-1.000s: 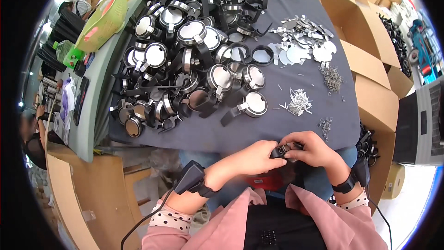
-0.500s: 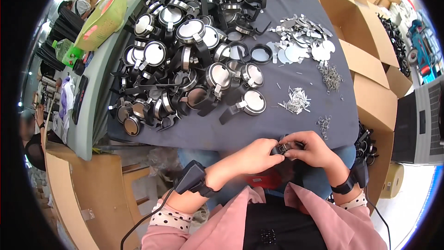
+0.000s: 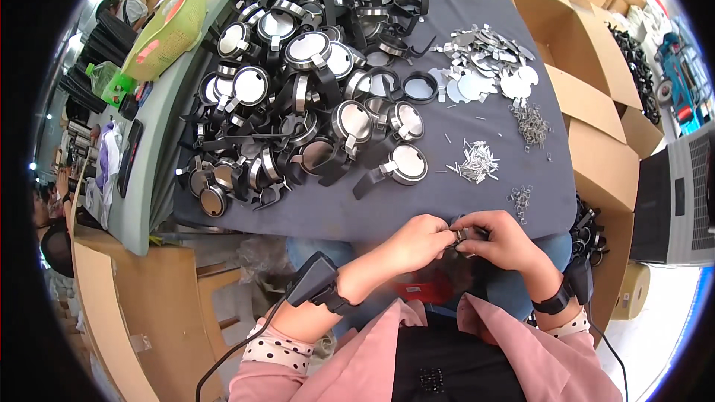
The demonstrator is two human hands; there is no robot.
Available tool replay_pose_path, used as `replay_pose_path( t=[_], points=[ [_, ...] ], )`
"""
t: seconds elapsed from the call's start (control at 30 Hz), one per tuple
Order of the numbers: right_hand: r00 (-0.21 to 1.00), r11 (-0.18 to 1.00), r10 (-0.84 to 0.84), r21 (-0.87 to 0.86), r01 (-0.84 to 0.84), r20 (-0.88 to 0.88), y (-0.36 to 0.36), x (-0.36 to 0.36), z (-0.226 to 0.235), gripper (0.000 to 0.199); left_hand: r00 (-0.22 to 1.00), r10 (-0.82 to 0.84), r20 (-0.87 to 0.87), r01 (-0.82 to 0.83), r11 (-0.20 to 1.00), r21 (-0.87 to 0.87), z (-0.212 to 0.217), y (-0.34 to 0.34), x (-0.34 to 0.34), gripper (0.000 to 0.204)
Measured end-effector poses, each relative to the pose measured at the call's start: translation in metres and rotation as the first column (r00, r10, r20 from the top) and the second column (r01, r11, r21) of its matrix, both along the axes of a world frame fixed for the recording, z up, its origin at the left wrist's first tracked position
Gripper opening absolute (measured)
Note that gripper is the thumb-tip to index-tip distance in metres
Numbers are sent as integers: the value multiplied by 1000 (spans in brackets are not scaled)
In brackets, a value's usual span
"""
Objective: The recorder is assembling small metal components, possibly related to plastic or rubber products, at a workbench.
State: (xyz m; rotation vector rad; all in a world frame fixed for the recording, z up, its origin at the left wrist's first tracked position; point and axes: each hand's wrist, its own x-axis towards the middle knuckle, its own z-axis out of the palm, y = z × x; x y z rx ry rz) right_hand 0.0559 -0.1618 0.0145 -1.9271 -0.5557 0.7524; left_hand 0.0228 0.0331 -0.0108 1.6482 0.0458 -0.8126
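Observation:
My left hand (image 3: 418, 242) and my right hand (image 3: 500, 240) meet just off the near edge of the grey table (image 3: 328, 212). Both pinch one small dark metal part (image 3: 463, 236) between their fingertips; most of it is hidden by the fingers. On the table in front of them lies a big heap of black-strapped round pieces with silvery discs (image 3: 313, 82). A single such piece (image 3: 406, 165) lies closest to my hands. A small pile of metal pins (image 3: 475, 161) sits right of it.
Flat silver discs (image 3: 488, 67) and small metal springs (image 3: 530, 123) lie at the table's right side. Open cardboard boxes (image 3: 588, 104) stand to the right, more cardboard (image 3: 112, 290) at the lower left. A yellow-green bowl (image 3: 167, 30) sits on the neighbouring table.
My hands stay together at the table's near edge; the fingers have shifted slightly on the small part. Nothing on the table has moved.

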Motion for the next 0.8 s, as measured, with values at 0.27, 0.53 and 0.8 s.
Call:
replay_pose_path(
  t=[0.27, 0.53, 0.8],
  points=[
    [987, 995, -57, 89, 44, 153, 4, -3, -8, 28, 997, 81, 0, -81, 996, -36, -2, -1, -4, 24],
    [996, 999, -45, 3, 45, 76, 0, -2, -4, 27, 910, -210, 358, 138, 967, 214, 3, 1, -9, 32],
    [979, 987, -129, 74, 143, -160, -2, -3, -12, 26, 891, -237, 388, 90, 929, 360, 6, -6, -10, 36]
  ],
)
